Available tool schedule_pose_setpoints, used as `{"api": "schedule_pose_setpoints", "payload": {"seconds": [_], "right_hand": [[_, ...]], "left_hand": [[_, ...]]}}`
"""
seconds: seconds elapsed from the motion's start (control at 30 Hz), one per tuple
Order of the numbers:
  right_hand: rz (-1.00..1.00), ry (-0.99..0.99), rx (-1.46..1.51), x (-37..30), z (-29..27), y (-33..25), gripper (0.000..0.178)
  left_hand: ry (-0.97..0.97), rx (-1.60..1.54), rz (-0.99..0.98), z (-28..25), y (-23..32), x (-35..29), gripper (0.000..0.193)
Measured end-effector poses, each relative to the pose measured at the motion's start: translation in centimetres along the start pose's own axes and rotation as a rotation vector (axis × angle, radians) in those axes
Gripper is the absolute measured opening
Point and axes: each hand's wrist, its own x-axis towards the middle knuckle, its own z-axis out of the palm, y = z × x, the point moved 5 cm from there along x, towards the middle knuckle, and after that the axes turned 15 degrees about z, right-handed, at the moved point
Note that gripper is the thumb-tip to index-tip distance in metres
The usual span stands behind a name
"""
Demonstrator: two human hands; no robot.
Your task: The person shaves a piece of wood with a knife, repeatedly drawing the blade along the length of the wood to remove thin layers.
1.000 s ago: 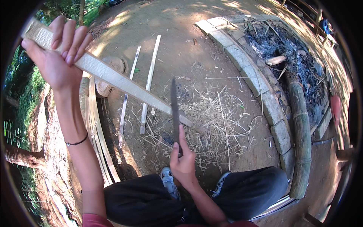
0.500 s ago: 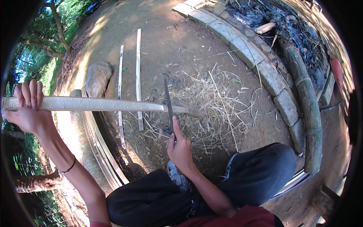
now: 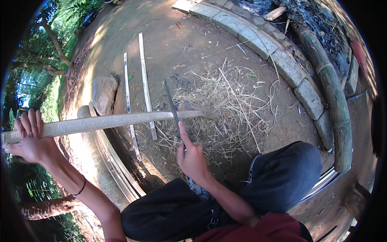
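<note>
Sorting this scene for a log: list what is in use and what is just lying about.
In use:
left hand gripping the long slat
right hand holding the knife against it
shavings under the cut

Lying about:
two thin strips on the dirt
rock
stone curb
bamboo pole
</note>
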Motion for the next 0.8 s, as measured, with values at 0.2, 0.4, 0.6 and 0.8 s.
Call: {"api": "schedule_pose_setpoints", "payload": {"seconds": [0.2,0.4,0.6,0.8], "right_hand": [[-0.149,-0.137,0.046,-3.1,0.1,-5.5,0.080],[-0.049,0.014,-0.096,-1.3,0.4,1.4,0.076],[0.002,-0.032,-0.035,-1.2,0.2,-0.8,0.077],[-0.175,-0.085,-0.051,-3.3,0.6,-4.2,0.081]], "left_hand": [[-0.125,-0.056,0.063,-0.4,0.4,0.7,0.062],[-0.149,0.123,0.068,-1.1,-0.7,2.5,0.063],[-0.041,0.102,0.026,0.2,-0.3,0.2,0.086],[-0.155,0.137,0.107,-1.1,-0.9,2.5,0.086]]}}
